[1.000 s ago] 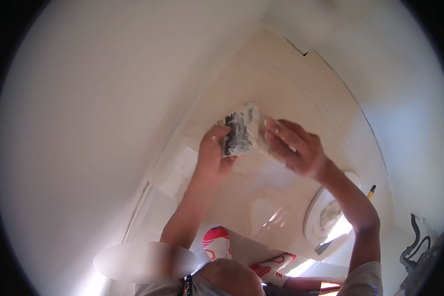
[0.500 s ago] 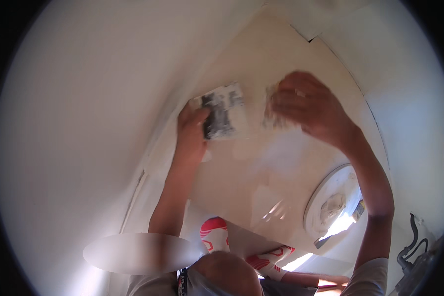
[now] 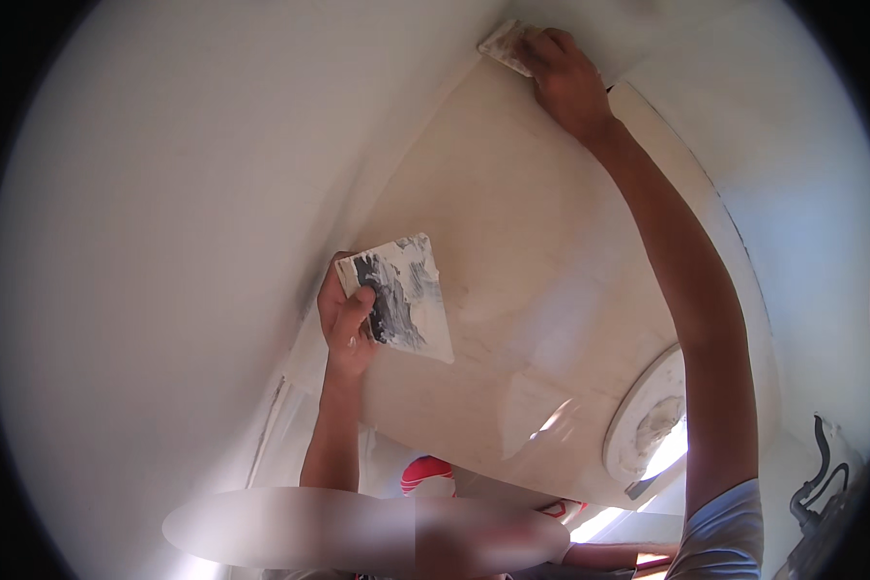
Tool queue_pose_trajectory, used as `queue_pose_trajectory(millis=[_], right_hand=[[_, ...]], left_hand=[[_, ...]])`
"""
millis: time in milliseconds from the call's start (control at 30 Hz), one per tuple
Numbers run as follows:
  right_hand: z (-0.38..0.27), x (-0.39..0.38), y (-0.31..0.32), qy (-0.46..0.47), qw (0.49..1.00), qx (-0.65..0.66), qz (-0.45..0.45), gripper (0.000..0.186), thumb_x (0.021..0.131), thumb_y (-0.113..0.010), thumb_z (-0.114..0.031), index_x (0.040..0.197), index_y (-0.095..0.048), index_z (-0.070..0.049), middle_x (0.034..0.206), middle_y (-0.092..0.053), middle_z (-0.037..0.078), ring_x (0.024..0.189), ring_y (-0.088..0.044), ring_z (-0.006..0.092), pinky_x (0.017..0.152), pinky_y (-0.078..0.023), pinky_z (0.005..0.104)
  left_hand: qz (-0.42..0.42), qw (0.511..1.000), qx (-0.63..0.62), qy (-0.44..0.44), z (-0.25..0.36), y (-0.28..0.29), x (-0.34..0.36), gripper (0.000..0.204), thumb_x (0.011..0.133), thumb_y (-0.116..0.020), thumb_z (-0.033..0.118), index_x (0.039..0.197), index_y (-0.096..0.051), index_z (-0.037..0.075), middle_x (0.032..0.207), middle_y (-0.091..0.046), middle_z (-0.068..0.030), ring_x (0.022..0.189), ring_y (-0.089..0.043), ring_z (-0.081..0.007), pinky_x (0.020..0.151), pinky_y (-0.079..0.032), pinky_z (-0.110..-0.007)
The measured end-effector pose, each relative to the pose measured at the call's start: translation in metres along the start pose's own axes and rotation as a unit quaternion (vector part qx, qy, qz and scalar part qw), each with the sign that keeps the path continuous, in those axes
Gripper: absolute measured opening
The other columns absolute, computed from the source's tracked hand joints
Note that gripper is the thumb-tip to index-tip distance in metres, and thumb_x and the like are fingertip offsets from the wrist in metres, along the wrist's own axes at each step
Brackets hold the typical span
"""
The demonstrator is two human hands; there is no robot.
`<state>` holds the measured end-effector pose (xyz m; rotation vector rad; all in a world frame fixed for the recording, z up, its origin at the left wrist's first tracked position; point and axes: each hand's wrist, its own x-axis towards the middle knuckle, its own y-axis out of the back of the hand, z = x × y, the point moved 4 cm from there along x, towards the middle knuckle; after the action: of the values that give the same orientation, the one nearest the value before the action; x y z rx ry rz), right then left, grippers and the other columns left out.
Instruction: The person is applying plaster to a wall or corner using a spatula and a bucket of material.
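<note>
My left hand point(image 3: 346, 321) grips a flat, squarish plate point(image 3: 423, 314) by its left edge, thumb on top. White and dark grey paste is smeared over the face of this plate. Far up at the top, my right hand point(image 3: 565, 92) is closed on a thin spreader point(image 3: 500, 41) with whitish smears. The spreader lies against the pale wall at the far corner of a tan panel point(image 3: 512, 213). My right arm stretches along the right side of the panel.
A round white disc point(image 3: 623, 437) with a dried-looking patch is partly hidden by my right arm. White walls point(image 3: 184, 242) curve up on both sides. A dark bent hose point(image 3: 820, 454) is at the lower right. Red-and-white socks point(image 3: 428, 476) show near the bottom.
My right hand has moved far up with the spreader, from mid-panel to the far corner. My left hand has come down and nearer with the smeared plate.
</note>
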<state>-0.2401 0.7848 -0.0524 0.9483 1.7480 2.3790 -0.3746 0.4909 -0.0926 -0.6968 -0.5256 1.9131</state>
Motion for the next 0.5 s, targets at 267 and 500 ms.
queue_pose_trajectory(millis=[267, 500], right_hand=[[0.03, 0.053, 0.027, 0.053, 0.993, -0.005, -0.101, 0.044, 0.065, -0.055, 0.007, 0.107, -0.058, -0.009, 0.108, -0.053, 0.004, 0.1, -0.051, 0.0214, 0.074, -0.053, 0.0333], [0.041, 0.025, 0.047, 0.037, 0.927, -0.061, -0.368, 0.034, 0.068, -0.057, 0.004, 0.1, -0.06, -0.007, 0.102, -0.055, 0.0, 0.096, -0.051, 0.0202, 0.072, -0.051, 0.0329]], left_hand=[[-0.003, 0.999, -0.004, -0.041, 0.036, -0.029, 0.017, 0.034, 0.075, -0.058, 0.021, 0.097, -0.044, -0.001, 0.088, -0.057, -0.0108, 0.078, -0.059, -0.0174, 0.067, -0.049, -0.027], [0.016, 1.0, 0.004, -0.014, 0.024, -0.023, 0.001, 0.033, 0.077, -0.061, 0.02, 0.097, -0.044, -0.001, 0.085, -0.054, -0.0065, 0.075, -0.054, -0.011, 0.068, -0.044, -0.023]])
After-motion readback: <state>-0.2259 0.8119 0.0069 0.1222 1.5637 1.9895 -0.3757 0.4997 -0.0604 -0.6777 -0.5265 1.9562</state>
